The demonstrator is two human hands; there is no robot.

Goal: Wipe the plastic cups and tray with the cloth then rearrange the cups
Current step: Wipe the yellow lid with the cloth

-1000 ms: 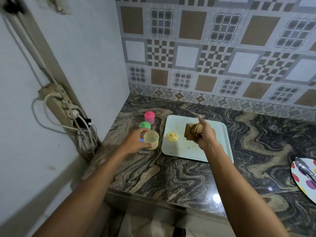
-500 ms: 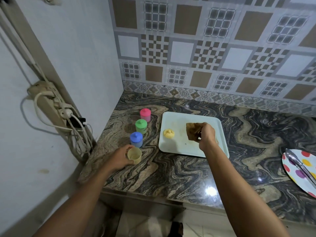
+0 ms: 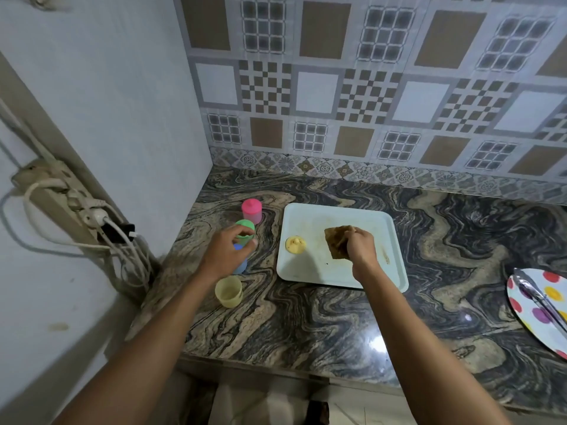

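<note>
1. Marbled dark stone worktop [image 3: 337,326] carries a pale rectangular plastic tray [image 3: 310,271], set close to the patterned tile wall.
2. R hand [image 3: 362,246] is over the tray w/ fingers clamped on a brown folded cloth [image 3: 336,240].
3. Yellow round lid [image 3: 295,244] lies on the tray's left part, apart from the cloth.
4. L hand [image 3: 225,253] hovers over the row of cups left of the tray, fingers loosely curled, apart, gripping nothing.
5. Row, far to near: pink-lidded plastic cup [image 3: 252,210], green-lidded cup [image 3: 245,230], blue-lidded cup [image 3: 241,265] mostly hidden by L hand, then open yellow plastic cup [image 3: 228,291] upright, nearest the edge.
6. Polka-dot plate [image 3: 540,317] w/ metal tongs [image 3: 535,294] sits at far right.
</note>
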